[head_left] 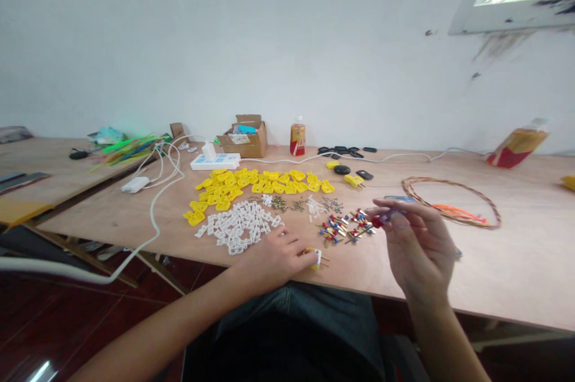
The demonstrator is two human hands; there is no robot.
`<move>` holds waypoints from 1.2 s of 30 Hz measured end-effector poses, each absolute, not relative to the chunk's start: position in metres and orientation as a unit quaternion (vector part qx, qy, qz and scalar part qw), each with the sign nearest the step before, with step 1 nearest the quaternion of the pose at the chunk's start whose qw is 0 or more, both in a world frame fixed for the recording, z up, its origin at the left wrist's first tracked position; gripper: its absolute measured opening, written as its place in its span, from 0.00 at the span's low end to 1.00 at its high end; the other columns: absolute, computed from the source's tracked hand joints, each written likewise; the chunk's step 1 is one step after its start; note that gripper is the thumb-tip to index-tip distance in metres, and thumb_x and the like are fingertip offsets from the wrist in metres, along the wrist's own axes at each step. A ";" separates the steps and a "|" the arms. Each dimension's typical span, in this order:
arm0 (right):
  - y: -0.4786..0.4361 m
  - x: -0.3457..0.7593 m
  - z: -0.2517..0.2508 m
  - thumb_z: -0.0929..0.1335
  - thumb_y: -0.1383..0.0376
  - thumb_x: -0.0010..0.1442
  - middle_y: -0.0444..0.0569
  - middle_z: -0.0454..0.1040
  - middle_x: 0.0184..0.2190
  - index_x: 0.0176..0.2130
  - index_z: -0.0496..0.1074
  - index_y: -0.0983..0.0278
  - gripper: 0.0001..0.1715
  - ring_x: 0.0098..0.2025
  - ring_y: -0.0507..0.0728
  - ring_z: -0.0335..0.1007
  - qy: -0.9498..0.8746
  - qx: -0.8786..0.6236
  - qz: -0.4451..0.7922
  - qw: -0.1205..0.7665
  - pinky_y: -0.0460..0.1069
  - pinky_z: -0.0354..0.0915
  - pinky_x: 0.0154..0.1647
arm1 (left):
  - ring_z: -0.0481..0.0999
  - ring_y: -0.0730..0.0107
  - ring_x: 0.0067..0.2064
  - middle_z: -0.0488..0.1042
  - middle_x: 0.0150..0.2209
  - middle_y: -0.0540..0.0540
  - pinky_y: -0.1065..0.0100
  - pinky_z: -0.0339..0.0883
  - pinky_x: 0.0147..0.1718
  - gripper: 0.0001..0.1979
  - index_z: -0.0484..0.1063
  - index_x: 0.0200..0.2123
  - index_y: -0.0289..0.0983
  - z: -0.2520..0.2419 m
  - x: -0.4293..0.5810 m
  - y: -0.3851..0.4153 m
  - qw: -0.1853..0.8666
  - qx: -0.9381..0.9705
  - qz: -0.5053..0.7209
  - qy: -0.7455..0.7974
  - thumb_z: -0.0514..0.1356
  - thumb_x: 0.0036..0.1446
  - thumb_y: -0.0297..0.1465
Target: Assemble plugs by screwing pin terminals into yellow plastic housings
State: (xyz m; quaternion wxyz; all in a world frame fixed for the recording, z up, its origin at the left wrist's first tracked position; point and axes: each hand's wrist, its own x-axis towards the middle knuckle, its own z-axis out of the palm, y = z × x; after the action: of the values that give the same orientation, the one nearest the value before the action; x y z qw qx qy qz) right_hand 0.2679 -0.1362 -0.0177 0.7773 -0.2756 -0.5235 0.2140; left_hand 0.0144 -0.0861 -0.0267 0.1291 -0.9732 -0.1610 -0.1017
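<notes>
My left hand (283, 253) lies low over the table near its front edge. Its thumb and index finger hold a yellow-and-white plug (318, 258), whose two brass pins point right. Raised on the right, my right hand (417, 244) pinches a screwdriver (381, 221) by its red and purple handle. The thin shaft slants down to the left, over a pile of brass pins with red and blue ends (335, 228). White plastic inserts (242, 223) are heaped just left of my left hand. Yellow plug shells (224, 185) spread out behind them.
Small screws (279, 203) and clear bits (315, 207) lie mid-table. Farther back are a power strip (215, 161), a cardboard box (249, 139), a bottle (297, 138) and black covers (342, 170). A coiled twisted wire (492, 199) and a second bottle (516, 145) lie right. A white cable (155, 214) crosses the left side.
</notes>
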 end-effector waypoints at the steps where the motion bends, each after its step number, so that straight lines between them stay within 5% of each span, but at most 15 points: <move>1: -0.136 0.268 -0.018 0.74 0.65 0.69 0.45 0.86 0.47 0.49 0.82 0.53 0.09 0.44 0.56 0.85 -0.524 -0.278 0.215 0.776 0.52 0.79 0.46 | 0.80 0.57 0.46 0.82 0.43 0.43 0.59 0.66 0.47 0.07 0.74 0.50 0.39 -0.026 0.015 -0.085 0.134 -0.973 -0.104 -0.156 0.59 0.73 0.26; 7: -0.134 0.267 -0.020 0.74 0.65 0.69 0.46 0.85 0.45 0.48 0.81 0.54 0.08 0.42 0.56 0.85 -0.533 -0.282 0.213 0.769 0.51 0.78 0.39 | 0.80 0.60 0.41 0.82 0.41 0.45 0.61 0.65 0.46 0.09 0.76 0.49 0.40 -0.020 0.011 -0.080 0.138 -0.974 -0.123 -0.131 0.57 0.73 0.24; 12: -0.134 0.270 -0.018 0.74 0.66 0.69 0.46 0.85 0.45 0.48 0.81 0.55 0.09 0.41 0.55 0.84 -0.525 -0.290 0.189 0.778 0.52 0.78 0.41 | 0.80 0.57 0.47 0.82 0.45 0.42 0.59 0.67 0.50 0.08 0.77 0.49 0.38 -0.008 0.015 -0.066 0.126 -0.969 -0.145 -0.155 0.57 0.74 0.26; 16: -0.139 0.277 -0.005 0.76 0.67 0.66 0.43 0.85 0.43 0.45 0.81 0.54 0.09 0.38 0.53 0.83 -0.463 -0.305 0.136 0.821 0.51 0.77 0.40 | 0.78 0.57 0.54 0.81 0.49 0.42 0.60 0.69 0.53 0.09 0.80 0.47 0.37 0.007 0.055 -0.021 0.004 -0.966 -0.166 -0.200 0.59 0.73 0.25; 24: -0.138 0.283 -0.008 0.77 0.66 0.63 0.42 0.84 0.41 0.43 0.80 0.53 0.09 0.39 0.55 0.83 -0.416 -0.332 0.148 0.834 0.53 0.80 0.40 | 0.83 0.59 0.46 0.86 0.41 0.40 0.64 0.73 0.47 0.04 0.86 0.39 0.34 -0.002 0.136 0.047 -0.116 -0.949 -0.144 -0.254 0.69 0.63 0.24; 30: -0.132 0.270 -0.023 0.78 0.69 0.62 0.44 0.85 0.42 0.45 0.78 0.55 0.12 0.40 0.57 0.87 -0.462 -0.312 0.156 0.815 0.54 0.85 0.41 | 0.82 0.61 0.45 0.85 0.44 0.43 0.64 0.71 0.46 0.07 0.83 0.45 0.35 0.008 0.083 -0.010 -0.156 -0.926 -0.204 -0.277 0.64 0.71 0.28; 36: -0.127 0.218 -0.031 0.76 0.73 0.62 0.45 0.85 0.41 0.44 0.81 0.56 0.13 0.41 0.57 0.87 -0.560 -0.274 0.220 0.751 0.53 0.86 0.43 | 0.80 0.62 0.44 0.80 0.43 0.47 0.64 0.70 0.45 0.09 0.80 0.45 0.39 -0.023 0.012 -0.099 -0.235 -0.864 -0.244 -0.372 0.71 0.65 0.34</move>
State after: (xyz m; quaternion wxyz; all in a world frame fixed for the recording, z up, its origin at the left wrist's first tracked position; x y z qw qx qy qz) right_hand 0.2183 -0.1268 -0.0310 0.7505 -0.2735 -0.5597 0.2204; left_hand 0.0116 -0.0992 -0.0230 -0.2354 -0.8643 -0.3717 -0.2437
